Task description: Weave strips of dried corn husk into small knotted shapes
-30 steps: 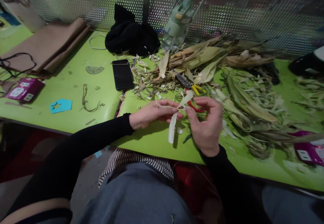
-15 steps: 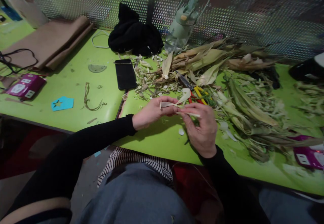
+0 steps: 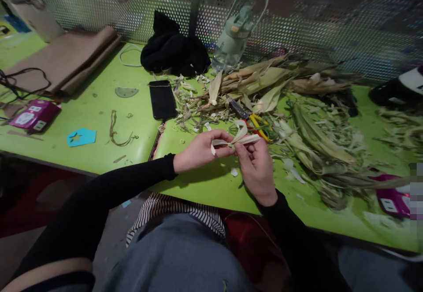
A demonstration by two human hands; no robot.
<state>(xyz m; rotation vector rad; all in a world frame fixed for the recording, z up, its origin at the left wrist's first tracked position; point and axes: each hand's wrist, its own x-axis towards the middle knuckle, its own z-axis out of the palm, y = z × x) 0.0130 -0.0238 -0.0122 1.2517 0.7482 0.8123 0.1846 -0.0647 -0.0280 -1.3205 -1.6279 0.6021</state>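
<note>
Centrally in the frame, the husk [image 3: 235,140] is held above the worktop [image 3: 211,187], caught between the left hand [image 3: 202,151] and the right hand [image 3: 257,168]. Its long axis runs roughly left to right, tilting up a little towards the right. One tail crosses the left fingers, its tip bent down; another points right, over the right fingers; a third piece curls towards the top of the frame. These meet at a narrow crossing where both sets of fingertips come together, so neither hand is clearly nearer. Each grip looks closed on the husk: the left around that middle, the right pinching just beside it, thumb towards the viewer. Beyond the right fingers, just above centre right, lies a yellow-handled tool [image 3: 261,126].
</note>
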